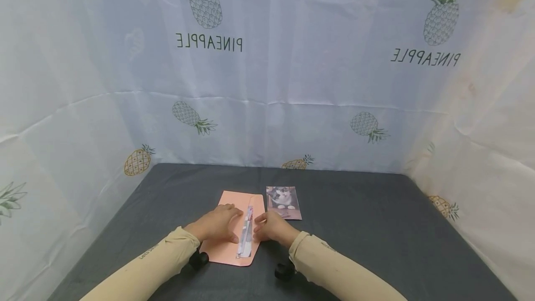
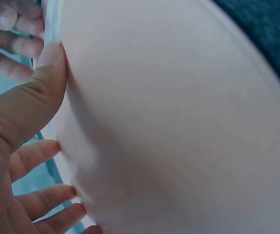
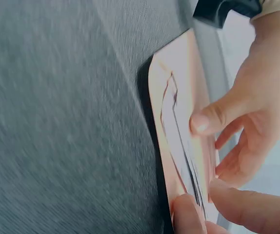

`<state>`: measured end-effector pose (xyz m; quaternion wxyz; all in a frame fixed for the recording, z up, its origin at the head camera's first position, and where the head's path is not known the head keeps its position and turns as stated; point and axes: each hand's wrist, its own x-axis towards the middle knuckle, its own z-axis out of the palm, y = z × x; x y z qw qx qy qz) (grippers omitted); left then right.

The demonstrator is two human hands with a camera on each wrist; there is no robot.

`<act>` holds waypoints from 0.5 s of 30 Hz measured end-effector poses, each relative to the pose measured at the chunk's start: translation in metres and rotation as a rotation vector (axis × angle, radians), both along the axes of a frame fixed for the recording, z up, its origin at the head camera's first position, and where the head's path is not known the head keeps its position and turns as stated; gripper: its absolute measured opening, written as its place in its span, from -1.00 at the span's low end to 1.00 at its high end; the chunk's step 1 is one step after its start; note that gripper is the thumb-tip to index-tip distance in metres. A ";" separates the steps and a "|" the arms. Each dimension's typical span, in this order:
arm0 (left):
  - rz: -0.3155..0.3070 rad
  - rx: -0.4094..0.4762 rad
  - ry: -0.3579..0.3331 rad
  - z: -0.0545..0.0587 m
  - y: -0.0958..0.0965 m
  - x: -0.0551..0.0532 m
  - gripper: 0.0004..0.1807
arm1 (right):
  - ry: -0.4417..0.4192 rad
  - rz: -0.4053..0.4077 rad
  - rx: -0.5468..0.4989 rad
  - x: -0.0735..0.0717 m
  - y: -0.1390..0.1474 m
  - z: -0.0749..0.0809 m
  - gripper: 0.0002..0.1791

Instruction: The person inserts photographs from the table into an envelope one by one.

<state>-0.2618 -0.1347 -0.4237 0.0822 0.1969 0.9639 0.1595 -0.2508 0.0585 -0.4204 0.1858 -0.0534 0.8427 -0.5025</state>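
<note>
A peach-coloured envelope (image 1: 225, 251) lies on the dark table, with a long opening near its right side. Through that opening shows a strip of printed photos or cards (image 1: 245, 240), mostly hidden inside. My left hand (image 1: 215, 223) grips the envelope's front just left of the opening, its thumb (image 2: 52, 63) at the opening's edge and the fingers curled apart from it. On the other side, my right hand (image 1: 273, 227) pinches the envelope's right edge; its thumb (image 3: 242, 202) shows there. A cat photo (image 1: 284, 202) lies face up beyond the right hand.
The dark cloth-covered table (image 1: 355, 226) spreads out around the envelope. Behind and beside it hangs a pale curtain (image 1: 267, 68) printed with pineapples. Black wrist mounts (image 1: 285, 271) sit beneath the sleeves, close above the table.
</note>
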 end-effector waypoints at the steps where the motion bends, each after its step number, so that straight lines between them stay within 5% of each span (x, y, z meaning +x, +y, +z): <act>1: -0.001 0.000 0.002 0.000 0.000 0.000 -0.21 | -0.024 -0.003 -0.022 0.001 0.000 0.000 -0.59; 15: 0.003 0.002 -0.013 -0.002 0.000 -0.003 -0.21 | -0.083 0.017 -0.126 0.007 0.004 -0.003 -0.67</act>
